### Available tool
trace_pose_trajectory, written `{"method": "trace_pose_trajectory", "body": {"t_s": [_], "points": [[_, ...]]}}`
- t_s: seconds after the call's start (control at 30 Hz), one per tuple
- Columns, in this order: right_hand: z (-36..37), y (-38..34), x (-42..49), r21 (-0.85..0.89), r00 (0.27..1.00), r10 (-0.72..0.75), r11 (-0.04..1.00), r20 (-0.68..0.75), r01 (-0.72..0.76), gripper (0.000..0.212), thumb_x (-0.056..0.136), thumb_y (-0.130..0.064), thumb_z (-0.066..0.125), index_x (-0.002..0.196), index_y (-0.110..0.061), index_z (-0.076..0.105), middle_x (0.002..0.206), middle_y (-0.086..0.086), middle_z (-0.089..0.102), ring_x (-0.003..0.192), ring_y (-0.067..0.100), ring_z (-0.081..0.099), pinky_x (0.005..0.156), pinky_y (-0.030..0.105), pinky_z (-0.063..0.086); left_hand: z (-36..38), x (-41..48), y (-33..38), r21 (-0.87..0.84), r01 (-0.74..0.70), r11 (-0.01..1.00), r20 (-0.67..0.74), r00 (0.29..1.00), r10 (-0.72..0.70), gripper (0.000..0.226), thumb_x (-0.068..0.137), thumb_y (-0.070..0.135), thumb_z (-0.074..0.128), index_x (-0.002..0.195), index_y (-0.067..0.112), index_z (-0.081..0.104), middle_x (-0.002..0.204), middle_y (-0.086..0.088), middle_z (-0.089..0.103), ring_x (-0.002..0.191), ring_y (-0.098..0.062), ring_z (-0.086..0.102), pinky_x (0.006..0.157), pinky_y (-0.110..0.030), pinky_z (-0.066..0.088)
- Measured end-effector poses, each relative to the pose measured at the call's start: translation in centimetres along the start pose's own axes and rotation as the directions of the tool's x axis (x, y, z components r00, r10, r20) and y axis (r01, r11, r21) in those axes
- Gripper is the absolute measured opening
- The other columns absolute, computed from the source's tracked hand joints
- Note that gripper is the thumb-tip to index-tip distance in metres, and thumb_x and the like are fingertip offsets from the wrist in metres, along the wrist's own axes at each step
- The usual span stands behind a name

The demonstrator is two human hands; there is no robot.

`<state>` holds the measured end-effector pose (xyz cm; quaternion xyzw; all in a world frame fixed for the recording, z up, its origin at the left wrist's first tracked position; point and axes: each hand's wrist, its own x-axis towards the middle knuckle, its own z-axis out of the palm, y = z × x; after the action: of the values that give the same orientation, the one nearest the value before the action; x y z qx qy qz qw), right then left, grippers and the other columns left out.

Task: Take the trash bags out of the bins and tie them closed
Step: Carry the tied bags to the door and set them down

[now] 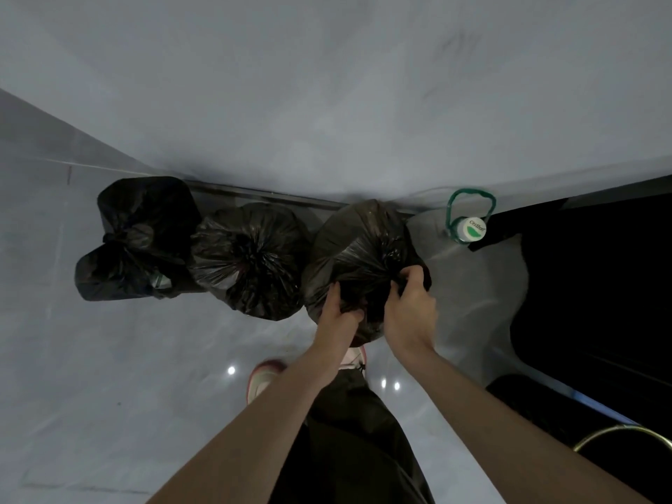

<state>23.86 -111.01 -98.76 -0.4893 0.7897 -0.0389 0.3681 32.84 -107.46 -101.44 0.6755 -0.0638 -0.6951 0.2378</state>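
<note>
A person's left hand (340,311) and right hand (409,307) curl tightly into the bunched neck of a black trash bag (358,241), fingertips lost in dark folds. The bag stands upright, neck uppermost, against the wall (327,103), rightmost of three; any knot is indiscernible.

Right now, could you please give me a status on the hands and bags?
Both busy: left hand and right hand grip top of right bag. Beside it, left bag, middle bag sit gathered. Right, bottle, apart.

blk trash bags (251,260), grey floor (91,358), green-handled bottle (471,229)
</note>
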Motion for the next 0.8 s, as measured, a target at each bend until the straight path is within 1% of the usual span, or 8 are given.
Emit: {"method": "trace_pose_trajectory", "body": {"t_s": [0.17, 0.3, 0.37, 0.43, 0.5, 0.57, 0.7, 0.8], "points": [[0.5, 0.4, 2.1, 0.051, 0.997, 0.079, 0.996, 0.007, -0.079, 0.020, 0.097, -0.011, 0.042, 0.116, -0.007, 0.046, 0.106, 0.021, 0.061, 0.094, 0.036, 0.059, 0.075, 0.037, 0.045, 0.2, 3.1, -0.1, -0.155, 0.090, 0.984, 0.018, 0.996, -0.088, 0.078, 0.085, -0.004, 0.046, 0.149, 0.033, 0.017, 0.148, -0.008, 0.036, 0.126, -0.028, 0.046, 0.109, -0.045, 0.038], [1.1, 1.4, 3.2, 0.061, 0.994, 0.106, 0.992, 0.018, -0.107, 0.021, 0.097, -0.010, 0.042, 0.117, -0.005, 0.046, 0.109, 0.021, 0.060, 0.099, 0.036, 0.058, 0.075, 0.035, 0.042, 0.8, 4.7, -0.5, -0.227, 0.096, 0.969, 0.061, 0.995, -0.084, 0.077, 0.085, -0.002, 0.046, 0.148, 0.034, 0.021, 0.141, -0.009, 0.045, 0.120, -0.029, 0.051, 0.106, -0.046, 0.040], [1.7, 2.0, 3.5, 0.056, 0.994, 0.103, 0.993, 0.022, -0.104, 0.022, 0.098, -0.010, 0.041, 0.118, -0.005, 0.045, 0.109, 0.021, 0.060, 0.098, 0.035, 0.058, 0.072, 0.032, 0.040, 0.9, 5.8, -1.3, -0.256, 0.094, 0.962, 0.075, 0.994, -0.077, 0.081, 0.077, 0.003, 0.051, 0.147, 0.034, 0.024, 0.143, -0.007, 0.044, 0.123, -0.028, 0.049, 0.108, -0.046, 0.038], [2.5, 2.4, 3.9, 0.065, 0.994, 0.104, 0.992, 0.038, -0.106, 0.023, 0.098, -0.011, 0.040, 0.119, -0.004, 0.045, 0.109, 0.020, 0.060, 0.094, 0.032, 0.057, 0.072, 0.032, 0.041, 0.8, 6.8, -2.0, -0.248, 0.093, 0.964, 0.078, 0.994, -0.075, 0.087, 0.068, 0.008, 0.052, 0.147, 0.033, 0.026, 0.143, -0.004, 0.044, 0.125, -0.026, 0.047, 0.109, -0.045, 0.037], [3.3, 2.8, 4.4, 0.078, 0.991, 0.115, 0.990, 0.074, -0.120, 0.024, 0.098, -0.011, 0.040, 0.121, -0.004, 0.046, 0.111, 0.021, 0.059, 0.093, 0.030, 0.055, 0.074, 0.035, 0.043, 0.6, 7.1, -2.3, -0.239, 0.085, 0.967, 0.069, 0.995, -0.070, 0.078, 0.078, 0.000, 0.048, 0.147, 0.028, 0.028, 0.135, -0.005, 0.049, 0.122, -0.026, 0.049, 0.108, -0.042, 0.038], [3.8, 3.1, 4.8, 0.081, 0.984, 0.142, 0.985, 0.112, -0.151, 0.027, 0.098, -0.011, 0.040, 0.123, -0.005, 0.047, 0.116, 0.021, 0.058, 0.102, 0.034, 0.056, 0.079, 0.036, 0.045, 0.1, 7.8, -2.6, -0.223, 0.080, 0.971, 0.059, 0.996, -0.069, 0.068, 0.087, -0.008, 0.038, 0.147, 0.023, 0.028, 0.130, -0.008, 0.051, 0.120, -0.027, 0.049, 0.105, -0.037, 0.040], [3.8, 3.8, 4.6, 0.083, 0.976, 0.131, 0.986, 0.172, -0.147, 0.029, 0.096, -0.014, 0.045, 0.125, -0.009, 0.048, 0.118, 0.017, 0.059, 0.106, 0.032, 0.057, 0.079, 0.034, 0.046, -1.1, 8.2, -2.4, -0.176, 0.080, 0.981, 0.072, 0.995, -0.068, 0.061, 0.094, -0.004, 0.035, 0.148, 0.023, 0.025, 0.144, -0.004, 0.042, 0.129, -0.021, 0.043, 0.095, -0.024, 0.033], [3.3, 3.9, 3.3, 0.139, 0.974, 0.106, 0.981, 0.199, -0.135, 0.034, 0.093, -0.012, 0.048, 0.127, -0.014, 0.047, 0.117, 0.015, 0.060, 0.105, 0.030, 0.058, 0.087, 0.038, 0.050, -2.0, 7.0, -1.3, -0.065, 0.088, 0.994, 0.084, 0.993, -0.083, 0.059, 0.095, 0.008, 0.043, 0.147, 0.027, 0.025, 0.149, 0.001, 0.036, 0.136, -0.018, 0.036, 0.104, -0.026, 0.029]]}}
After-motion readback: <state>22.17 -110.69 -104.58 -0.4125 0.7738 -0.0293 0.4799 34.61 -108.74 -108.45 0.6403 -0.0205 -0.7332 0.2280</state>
